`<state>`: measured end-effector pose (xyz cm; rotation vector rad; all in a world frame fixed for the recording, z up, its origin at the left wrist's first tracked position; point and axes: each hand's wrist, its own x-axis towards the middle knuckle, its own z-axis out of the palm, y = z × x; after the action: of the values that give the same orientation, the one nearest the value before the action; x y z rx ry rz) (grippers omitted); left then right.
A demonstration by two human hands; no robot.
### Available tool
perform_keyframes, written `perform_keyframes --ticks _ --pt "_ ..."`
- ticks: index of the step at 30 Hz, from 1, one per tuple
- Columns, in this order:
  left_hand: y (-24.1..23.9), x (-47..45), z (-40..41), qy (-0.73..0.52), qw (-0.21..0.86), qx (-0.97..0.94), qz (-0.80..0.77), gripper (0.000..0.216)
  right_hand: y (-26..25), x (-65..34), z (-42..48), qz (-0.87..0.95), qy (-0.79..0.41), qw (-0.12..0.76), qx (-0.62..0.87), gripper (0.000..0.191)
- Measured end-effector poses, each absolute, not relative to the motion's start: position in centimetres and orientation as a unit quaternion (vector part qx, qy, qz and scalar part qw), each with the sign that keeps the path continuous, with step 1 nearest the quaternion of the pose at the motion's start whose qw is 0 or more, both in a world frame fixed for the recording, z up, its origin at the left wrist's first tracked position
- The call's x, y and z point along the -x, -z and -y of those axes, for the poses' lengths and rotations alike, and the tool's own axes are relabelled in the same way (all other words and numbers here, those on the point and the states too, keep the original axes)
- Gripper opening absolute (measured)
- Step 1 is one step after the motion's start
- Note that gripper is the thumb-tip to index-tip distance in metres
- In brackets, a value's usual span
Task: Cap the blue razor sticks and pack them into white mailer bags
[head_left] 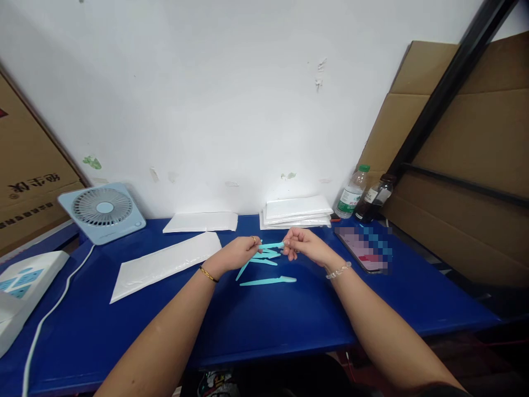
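Note:
A turquoise eyebrow razor is stretched between my two hands, just above the blue table. My left hand pinches its left end, and a ring shows on a finger. At its right end, the fingers of my right hand close on the tip. Several more turquoise razors lie in a loose, overlapping cluster beneath, partly hidden by the hands. Nearer to me, a single razor rests apart on the table, its head pointing right.
White padded envelopes lie left of the hands, and a stack of them sits by the wall. A fan and white power strip stand left. A phone, water bottle and dark bottle are right.

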<state>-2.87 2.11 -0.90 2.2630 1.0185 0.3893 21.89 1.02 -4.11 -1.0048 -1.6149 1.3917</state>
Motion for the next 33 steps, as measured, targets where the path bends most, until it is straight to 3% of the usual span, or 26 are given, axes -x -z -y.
perform_keyframes --ticks 6,12,19,23,27,30,33 --pt "1.6 2.8 -1.8 -0.097 0.195 -0.861 -0.459 0.018 4.2 -23.1 -0.8 0.74 -0.498 0.195 0.407 0.022" --pt "2.9 3.0 -2.6 -0.039 0.112 -0.84 -0.529 0.018 5.2 -23.5 -1.6 0.787 -0.258 0.261 0.495 0.008" --pt "3.1 2.9 -2.5 -0.032 0.094 -0.848 -0.52 0.007 5.8 -23.0 -1.8 0.813 -0.191 0.192 0.515 0.004" --pt "2.5 3.0 -2.3 -0.074 0.143 -0.85 -0.501 0.009 5.5 -23.2 -1.7 0.822 -0.142 0.158 0.528 0.004" --pt "1.8 3.0 -2.3 -0.117 0.324 -0.814 -0.468 0.008 5.2 -23.0 -1.5 0.826 -0.119 0.161 0.528 0.006" --pt "1.8 3.0 -2.6 -0.129 0.379 -0.795 -0.455 0.009 5.0 -22.9 -1.4 0.807 -0.194 0.231 0.508 0.003" --pt "2.0 3.1 -2.8 -0.148 0.357 -0.808 -0.444 0.01 4.6 -22.8 -1.3 0.763 -0.276 0.318 0.491 0.018"
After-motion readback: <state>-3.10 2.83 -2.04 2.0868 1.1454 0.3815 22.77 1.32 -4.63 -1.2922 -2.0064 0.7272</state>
